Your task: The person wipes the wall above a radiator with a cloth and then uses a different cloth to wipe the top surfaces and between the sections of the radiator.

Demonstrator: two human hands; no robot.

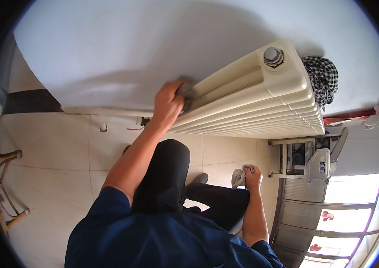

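My left hand (169, 100) grips a dark grey cloth (186, 93), blurred, against the left end of a cream column radiator (243, 97). The radiator stands along a white wall, with a metal plug (273, 56) at its near top corner. Over by my right knee, my right hand (254, 177) holds a crumpled light grey cloth (239, 178) in the air, apart from the radiator. A black-and-white checked cloth (322, 78) lies bunched against the radiator's right end.
A pipe with a valve (144, 121) runs low at the radiator's left. Bamboo furniture legs (3, 187) stand at far left on the tiled floor (55, 144). On the right are a wheeled machine on a frame (310, 159) and a panelled glass door (340, 217).
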